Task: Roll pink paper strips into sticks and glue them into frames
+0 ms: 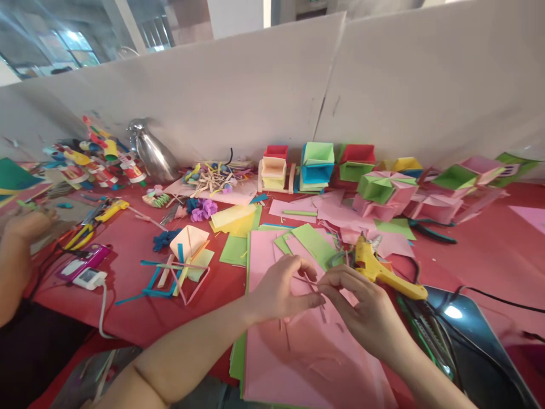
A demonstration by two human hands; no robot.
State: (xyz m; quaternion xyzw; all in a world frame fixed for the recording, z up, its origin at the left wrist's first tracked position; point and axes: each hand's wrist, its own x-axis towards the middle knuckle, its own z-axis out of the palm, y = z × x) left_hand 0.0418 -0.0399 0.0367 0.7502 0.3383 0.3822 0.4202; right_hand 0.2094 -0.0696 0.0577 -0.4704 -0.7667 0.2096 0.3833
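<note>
My left hand (283,287) and my right hand (361,298) meet over a stack of pink paper (293,369). A thin pink paper strip (305,280) runs between their fingertips. The right thumb and forefinger pinch one end, and the left fingers close around the other; part of the strip is hidden by the fingers. Narrow strips and scraps lie on the pink sheet below. Just beyond my hands are green paper pieces (313,244). A yellow glue gun (385,270) rests to the right of my right hand.
Folded paper boxes (317,165) line the back, before a white partition (264,91). Paper strip frames (174,278), a power strip (85,264) and a steel jug (151,150) are on the left. Cables cross a dark tablet-like panel (472,335). Another person's hand (28,224) is at far left.
</note>
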